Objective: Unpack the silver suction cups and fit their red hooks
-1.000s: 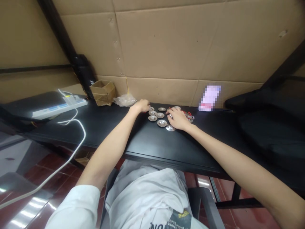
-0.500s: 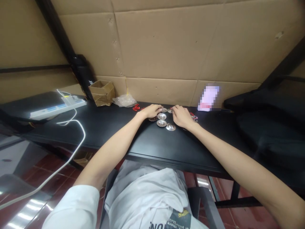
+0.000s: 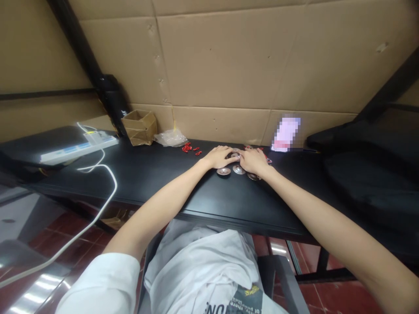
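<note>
On the black table (image 3: 203, 192) my left hand (image 3: 218, 157) lies palm down over several small round silver metal discs with raised centres, which look like small cymbals. Its fingers are stretched and its thumb is apart, touching a disc between the hands. My right hand (image 3: 252, 160) rests flat against the same group from the right, fingers loosely spread. One cymbal (image 3: 224, 172) lies just in front of my left hand, and another cymbal (image 3: 238, 169) between both hands. A third cymbal (image 3: 252, 176) is partly under my right palm. Other discs are mostly covered by my fingers.
Red cord loops (image 3: 187, 147) lie left of the hands, beside a clear plastic bag (image 3: 170, 138) and an open cardboard box (image 3: 140, 127). A white power strip (image 3: 78, 149) is further left. A phone (image 3: 285, 134) leans at the back; a black bag (image 3: 366, 174) sits right.
My left hand has moved right, close to my right hand. The discs that lay spread between the hands are bunched together toward the right. A red loop on the left is uncovered.
</note>
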Available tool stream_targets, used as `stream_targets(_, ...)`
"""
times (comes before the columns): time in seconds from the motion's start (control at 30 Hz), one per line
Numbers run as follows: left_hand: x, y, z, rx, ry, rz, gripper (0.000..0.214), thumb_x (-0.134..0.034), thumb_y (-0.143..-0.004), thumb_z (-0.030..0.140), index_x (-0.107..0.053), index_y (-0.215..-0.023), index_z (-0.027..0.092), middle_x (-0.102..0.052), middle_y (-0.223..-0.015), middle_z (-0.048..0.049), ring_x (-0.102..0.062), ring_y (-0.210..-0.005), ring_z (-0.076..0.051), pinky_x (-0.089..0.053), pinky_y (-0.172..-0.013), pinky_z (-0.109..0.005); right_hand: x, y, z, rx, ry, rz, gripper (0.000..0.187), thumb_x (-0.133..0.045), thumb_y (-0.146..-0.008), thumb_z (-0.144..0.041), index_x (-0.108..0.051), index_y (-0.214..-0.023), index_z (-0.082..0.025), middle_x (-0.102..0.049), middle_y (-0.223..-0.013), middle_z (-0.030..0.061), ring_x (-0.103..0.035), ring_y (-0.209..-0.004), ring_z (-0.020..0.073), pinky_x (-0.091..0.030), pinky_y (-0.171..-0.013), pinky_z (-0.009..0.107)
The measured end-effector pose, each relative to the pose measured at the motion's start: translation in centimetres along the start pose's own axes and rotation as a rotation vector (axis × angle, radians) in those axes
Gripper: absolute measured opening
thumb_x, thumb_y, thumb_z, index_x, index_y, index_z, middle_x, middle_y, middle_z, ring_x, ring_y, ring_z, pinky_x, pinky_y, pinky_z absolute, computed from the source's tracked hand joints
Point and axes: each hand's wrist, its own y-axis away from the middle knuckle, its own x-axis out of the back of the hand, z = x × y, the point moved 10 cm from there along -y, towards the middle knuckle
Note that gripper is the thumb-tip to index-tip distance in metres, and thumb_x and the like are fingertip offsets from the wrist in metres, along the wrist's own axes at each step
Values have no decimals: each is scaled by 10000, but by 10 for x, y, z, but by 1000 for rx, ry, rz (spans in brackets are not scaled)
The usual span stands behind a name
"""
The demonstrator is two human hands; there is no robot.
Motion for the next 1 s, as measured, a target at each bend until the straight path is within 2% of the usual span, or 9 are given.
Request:
stream_targets(0.07,4,-1,0,-8,-7,46,592,-414,-1077,655,-626,-1409,213,-663,-1489,-145,-599,-1400,-324,-458,-1175,-462,5,0,-2,29,-28,42,491,-421,-1055,-232,-706,-1445,-148,-702,-1451,228,-641,-1371,391,-356,-1223,580)
stream_targets(0.2,10,0,-8,15,-2,93,422,-425,-1101,566,-621,-1255,226,-718,-1338,-119,-656,-1263,-291,-496,-1102,-434,13,0,-14,148,-141,135,527,-392,-1059,-171,-605,-1533,-82,-655,-1535,202,-586,-1445,341,-317,-1274,525)
stream_targets(0.4,48,10,-36,137,26,203,441,-275,-1153,460,-606,-1328,227,-701,-1404,-116,-647,-1322,-253,-476,-1144,-395,5,3,-32,300,-244,10,480,-437,-1139,-456,-695,-1431,-175,-702,-1465,173,-634,-1363,329,-386,-1217,533)
stream_targets(0.47,54,14,-45,135,44,132,442,-312,-1141,446,-653,-1303,216,-706,-1413,-112,-635,-1352,-251,-452,-1185,-384,10,5,-33,311,-242,43,465,-521,-1109,-515,-755,-1324,-175,-735,-1357,173,-662,-1275,335,-432,-1169,507)
stream_targets(0.53,47,17,-48,74,132,-42,442,-474,-1083,512,-667,-1357,224,-680,-1490,-88,-616,-1401,-241,-438,-1206,-336,15,7,-34,335,-261,83,387,-600,-1079,-481,-784,-1246,-184,-733,-1278,156,-673,-1202,314,-478,-1113,452)
stream_targets(0.63,35,23,-52,20,221,-207,808,-784,-844,628,-580,-1540,272,-541,-1673,-63,-543,-1506,-270,-415,-1234,-316,19,7,-36,362,-297,128,265,-644,-1057,-384,-795,-1163,-194,-704,-1226,137,-671,-1145,287,-511,-1050,403)
stream_targets(0.73,25,21,-54,-23,240,-246,986,-887,-718,601,-566,-1577,238,-549,-1667,-98,-569,-1485,-302,-434,-1220,-339,19,6,-36,355,-261,155,219,-635,-1056,-332,-793,-1081,-182,-712,-1179,143,-673,-1113,305,-517,-1016,420)
stream_targets(0.87,28,12,-52,-52,242,-154,695,-835,-812,500,-705,-1430,211,-739,-1443,-92,-707,-1294,-279,-513,-1112,-338,21,4,-36,342,-284,173,241,-555,-1080,-258,-775,-1072,-160,-762,-1110,154,-707,-1065,319,-531,-952,419)
stream_targets(1.0,41,13,-41,-121,214,-68,415,-755,-899,408,-802,-1258,206,-821,-1249,-75,-767,-1129,-254,-559,-1024,-340,34,4,-25,281,-494,287,271,-537,-1053,-183,-720,-1252,-169,-802,-1130,142,-748,-1066,311,-543,-967,413)
